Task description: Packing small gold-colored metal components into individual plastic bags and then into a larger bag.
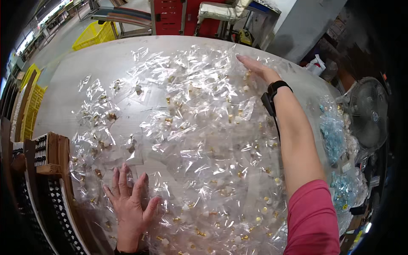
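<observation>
Small clear plastic bags (199, 140) cover most of the pale table (59, 97) in a wide, shiny spread. Many hold little brass-coloured and whitish parts. At the lower left, my left hand (129, 206) rests with fingers spread among the bags and grips nothing. My right arm, in a pink sleeve, reaches to the far right of the spread. There my right hand (258, 68) is stretched out along the edge of the bags, its fingers extended. A black band (278, 87) circles that wrist. The underside of each hand is hidden.
Wooden racks (59, 159) with rows of small pieces stand at the left edge, near a yellow crate (32, 112). Another yellow crate (95, 35) sits beyond the table. Bags of blue items (332, 131) lie at the right, beside a fan (369, 112). A grey pillar (299, 32) rises behind.
</observation>
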`<action>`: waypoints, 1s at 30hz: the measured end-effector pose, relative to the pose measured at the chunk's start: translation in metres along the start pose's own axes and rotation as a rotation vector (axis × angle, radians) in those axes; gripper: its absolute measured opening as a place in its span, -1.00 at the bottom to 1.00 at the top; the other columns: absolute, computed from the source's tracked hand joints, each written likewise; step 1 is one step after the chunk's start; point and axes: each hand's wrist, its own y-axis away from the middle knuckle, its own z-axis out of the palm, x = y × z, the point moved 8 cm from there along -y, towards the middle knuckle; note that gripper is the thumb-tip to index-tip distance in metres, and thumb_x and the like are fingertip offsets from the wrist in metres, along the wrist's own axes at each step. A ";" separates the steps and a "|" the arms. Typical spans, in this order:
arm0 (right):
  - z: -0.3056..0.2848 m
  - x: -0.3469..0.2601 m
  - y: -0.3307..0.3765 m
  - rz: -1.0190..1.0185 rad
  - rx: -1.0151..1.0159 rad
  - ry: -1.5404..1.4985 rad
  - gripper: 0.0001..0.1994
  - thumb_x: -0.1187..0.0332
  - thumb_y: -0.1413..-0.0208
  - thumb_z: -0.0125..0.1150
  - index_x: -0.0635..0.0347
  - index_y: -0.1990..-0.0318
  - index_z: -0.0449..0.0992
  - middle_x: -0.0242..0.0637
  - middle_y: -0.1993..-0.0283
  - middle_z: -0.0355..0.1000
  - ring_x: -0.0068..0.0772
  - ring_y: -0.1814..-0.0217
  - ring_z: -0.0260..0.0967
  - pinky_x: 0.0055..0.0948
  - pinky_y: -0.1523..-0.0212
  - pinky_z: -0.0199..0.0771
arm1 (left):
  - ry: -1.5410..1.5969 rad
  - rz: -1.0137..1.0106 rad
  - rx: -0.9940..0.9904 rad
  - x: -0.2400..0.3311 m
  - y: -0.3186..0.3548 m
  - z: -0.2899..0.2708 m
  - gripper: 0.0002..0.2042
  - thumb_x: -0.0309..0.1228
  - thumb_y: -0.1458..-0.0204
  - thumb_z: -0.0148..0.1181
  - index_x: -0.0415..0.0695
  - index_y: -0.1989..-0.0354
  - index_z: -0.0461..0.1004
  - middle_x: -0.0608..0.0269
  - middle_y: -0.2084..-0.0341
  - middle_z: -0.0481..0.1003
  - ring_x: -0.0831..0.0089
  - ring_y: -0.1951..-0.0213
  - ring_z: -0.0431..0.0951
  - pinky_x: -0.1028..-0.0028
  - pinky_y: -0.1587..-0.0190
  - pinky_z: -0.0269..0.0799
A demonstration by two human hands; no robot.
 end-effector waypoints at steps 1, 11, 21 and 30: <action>0.008 0.012 -0.011 -0.076 -0.094 0.191 -0.11 -0.44 -0.08 -0.18 -0.05 -0.43 0.04 -0.13 -0.53 -0.17 -0.01 -0.56 -0.28 -0.14 -0.48 -0.19 | 0.018 0.015 0.010 0.001 -0.001 -0.001 -0.40 0.11 0.04 0.19 0.12 -0.17 0.43 0.07 -0.40 0.02 -0.02 -0.43 -0.13 -0.25 -0.34 -0.47; 0.105 -0.077 0.326 -0.413 -0.746 0.214 -0.34 -0.10 -0.30 -0.15 -0.02 -0.44 -0.03 0.08 -0.48 -0.16 0.15 -0.52 -0.28 0.05 -0.46 -0.20 | 0.048 -0.006 0.039 -0.002 -0.004 -0.003 -0.44 0.07 0.02 0.21 0.06 -0.12 0.47 0.08 -0.39 0.03 0.02 -0.44 -0.13 -0.25 -0.34 -0.48; -0.064 -0.033 0.100 -0.372 0.178 0.590 -0.45 0.03 -0.24 0.05 0.03 -0.32 0.25 -0.04 -0.35 0.22 -0.14 -0.40 0.15 -0.18 -0.36 0.14 | -0.014 0.047 0.123 -0.013 0.002 0.005 -0.46 0.20 0.04 0.16 -0.07 0.23 0.65 0.06 -0.38 0.06 0.00 -0.42 -0.10 -0.25 -0.34 -0.44; 0.008 0.050 0.124 -0.233 -0.217 0.387 -0.31 -0.06 -0.28 -0.03 0.13 -0.42 0.02 -0.02 -0.48 -0.07 -0.16 -0.54 -0.16 -0.33 -0.45 -0.11 | -0.018 0.005 0.143 -0.016 0.002 0.000 -0.50 0.17 0.15 0.30 -0.02 0.27 0.68 0.11 -0.38 0.08 0.06 -0.41 -0.05 -0.24 -0.34 -0.43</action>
